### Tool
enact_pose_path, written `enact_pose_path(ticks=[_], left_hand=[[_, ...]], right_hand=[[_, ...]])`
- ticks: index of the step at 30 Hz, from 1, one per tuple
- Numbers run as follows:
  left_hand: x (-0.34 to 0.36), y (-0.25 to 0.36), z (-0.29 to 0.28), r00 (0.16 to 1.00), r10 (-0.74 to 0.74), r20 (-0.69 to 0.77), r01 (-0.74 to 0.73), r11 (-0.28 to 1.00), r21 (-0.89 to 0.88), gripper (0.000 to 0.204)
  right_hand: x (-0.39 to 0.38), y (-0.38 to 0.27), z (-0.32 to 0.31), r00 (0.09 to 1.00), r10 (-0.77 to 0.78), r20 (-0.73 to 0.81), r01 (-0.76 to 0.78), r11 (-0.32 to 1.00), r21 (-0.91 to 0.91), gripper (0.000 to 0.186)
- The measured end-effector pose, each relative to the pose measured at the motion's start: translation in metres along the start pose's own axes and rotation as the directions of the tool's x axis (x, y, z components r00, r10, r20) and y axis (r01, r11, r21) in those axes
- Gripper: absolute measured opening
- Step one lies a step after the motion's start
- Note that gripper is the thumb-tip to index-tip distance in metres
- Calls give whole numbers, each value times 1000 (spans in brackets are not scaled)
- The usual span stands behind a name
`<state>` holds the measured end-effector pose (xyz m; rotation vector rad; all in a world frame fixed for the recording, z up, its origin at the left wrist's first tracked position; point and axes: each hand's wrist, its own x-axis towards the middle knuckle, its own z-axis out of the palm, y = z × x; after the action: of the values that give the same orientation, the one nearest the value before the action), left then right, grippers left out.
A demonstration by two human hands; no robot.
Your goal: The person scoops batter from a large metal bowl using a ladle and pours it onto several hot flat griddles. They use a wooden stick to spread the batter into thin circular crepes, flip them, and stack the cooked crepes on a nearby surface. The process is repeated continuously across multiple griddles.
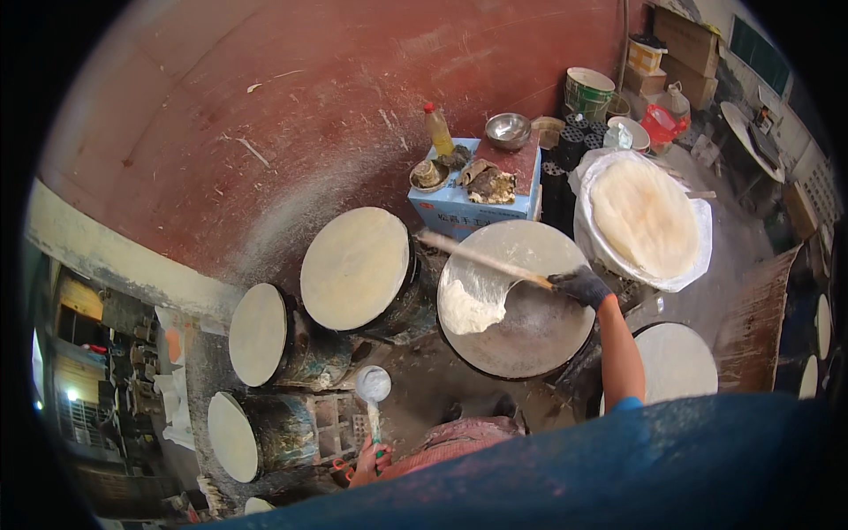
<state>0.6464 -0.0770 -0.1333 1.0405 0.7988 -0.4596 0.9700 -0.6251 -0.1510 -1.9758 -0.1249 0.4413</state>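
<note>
My right hand (pixel 576 285), in a dark glove, grips a long flat wooden stick (pixel 477 257) that slants over the round griddle (pixel 543 336) in front of me. A lump of white batter (pixel 470 311) lies on the griddle's left side, with a thin smear stretching up toward the stick. Low near the bottom edge, my bare left hand (pixel 371 459) is closed on the handle of a ladle (pixel 374 384), whose round pale head points upward.
Round batter-covered plates on drums (pixel 353 268) stand left and right. Behind the griddle, a blue box (pixel 442 212) carries a bottle and bowls. A stack of pale pancakes (pixel 643 216) sits at right, near black cylinders, buckets and cartons. A red wall (pixel 221 132) rises behind.
</note>
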Motion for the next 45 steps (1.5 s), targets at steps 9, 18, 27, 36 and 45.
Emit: enact_pose_path(ticks=[9,18,27,36,45], left_hand=[[0,-17,-13,999,-43,18,45,992,-120,25],[-14,-8,-28,995,-57,-86,55,998,-24,30],[3,25,-104,982,-119,147,111,992,57,29],[-13,50,-147,948,-95,304,87,995,40,58],[-49,54,-163,861,-85,502,141,987,-76,64]], right_hand=[[-75,63,-45,894,-133,429,383,723,-574,16],[2,22,-2,842,-319,435,530,635,-562,18],[-384,78,75,919,-339,201,337,411,-847,13],[-202,-48,400,733,75,-676,-305,925,-228,35],[-236,-64,385,389,202,-899,-314,946,77,31]])
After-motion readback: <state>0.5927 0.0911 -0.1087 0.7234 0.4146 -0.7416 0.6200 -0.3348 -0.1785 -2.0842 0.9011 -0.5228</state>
